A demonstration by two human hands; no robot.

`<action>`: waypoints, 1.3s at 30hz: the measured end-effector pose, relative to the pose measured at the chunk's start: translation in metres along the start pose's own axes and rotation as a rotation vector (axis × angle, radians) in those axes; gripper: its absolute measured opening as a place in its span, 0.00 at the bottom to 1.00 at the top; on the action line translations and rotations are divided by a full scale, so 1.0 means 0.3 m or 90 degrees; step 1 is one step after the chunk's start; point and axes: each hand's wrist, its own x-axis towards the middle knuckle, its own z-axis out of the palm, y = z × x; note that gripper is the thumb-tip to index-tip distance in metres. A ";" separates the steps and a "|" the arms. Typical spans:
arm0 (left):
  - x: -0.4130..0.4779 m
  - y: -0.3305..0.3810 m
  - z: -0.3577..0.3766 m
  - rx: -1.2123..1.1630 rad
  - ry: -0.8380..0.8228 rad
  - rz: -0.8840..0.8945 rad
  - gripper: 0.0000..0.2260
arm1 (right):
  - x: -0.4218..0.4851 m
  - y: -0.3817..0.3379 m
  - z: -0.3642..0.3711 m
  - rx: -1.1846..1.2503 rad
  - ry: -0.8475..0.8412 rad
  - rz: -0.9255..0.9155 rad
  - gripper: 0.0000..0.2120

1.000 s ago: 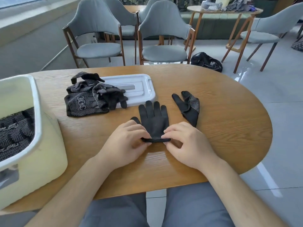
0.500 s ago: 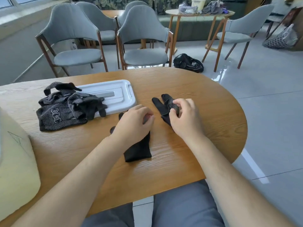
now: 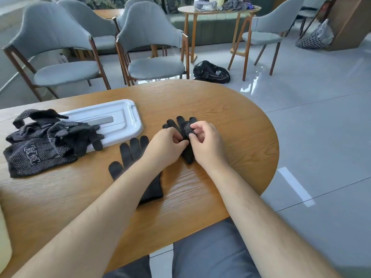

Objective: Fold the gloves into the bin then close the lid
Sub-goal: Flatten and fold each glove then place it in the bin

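The person's left hand (image 3: 165,146) and right hand (image 3: 208,144) are bare. Both forearms are bare as well, uncovered from the wrists above the table (image 3: 220,109) back as far as they show. Below the table's near rim the legs show in plain slate-grey trousers (image 3: 210,253) of smooth, unpatterned cloth

We see a bright, evenly daylit room, and the glossy floor (image 3: 321,137) throws back white glare beyond the surface (image 3: 210,101) and a pale stripe to its right. Shadows on the wood are faint and soft-edged. The wide lens bows the chairs (image 3: 60,43) and the outer edges, and the bin (image 3: 4,243) at lower left is smeared with blur.
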 end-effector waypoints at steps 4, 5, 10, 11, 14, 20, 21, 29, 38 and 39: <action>-0.012 0.008 -0.020 -0.099 -0.011 -0.013 0.06 | -0.009 -0.011 -0.007 0.051 0.064 -0.047 0.07; -0.017 0.010 -0.034 -0.132 -0.008 -0.015 0.05 | -0.012 -0.013 -0.011 0.059 0.074 -0.060 0.06; -0.049 0.007 -0.145 -0.329 0.000 -0.019 0.05 | -0.019 -0.073 -0.038 0.118 0.062 -0.140 0.04; -0.054 0.008 -0.163 -0.359 0.008 -0.022 0.05 | -0.022 -0.091 -0.040 0.134 0.039 -0.153 0.02; -0.077 -0.001 -0.225 -0.474 0.067 -0.057 0.05 | -0.039 -0.158 -0.029 0.154 -0.054 -0.214 0.12; -0.147 -0.020 -0.354 -0.593 0.139 -0.062 0.11 | -0.061 -0.294 -0.002 0.123 -0.211 -0.259 0.23; -0.156 -0.023 -0.371 -0.582 0.146 -0.051 0.09 | -0.054 -0.311 0.004 0.117 -0.171 -0.272 0.19; -0.240 -0.072 -0.475 -0.293 0.236 0.010 0.17 | 0.023 -0.435 -0.022 0.215 -0.113 -0.166 0.05; -0.265 -0.106 -0.509 -0.201 0.241 0.032 0.04 | 0.050 -0.455 -0.036 0.206 -0.245 -0.109 0.06; -0.260 -0.111 -0.508 -0.207 0.241 0.024 0.03 | 0.056 -0.450 -0.032 0.204 -0.258 -0.096 0.06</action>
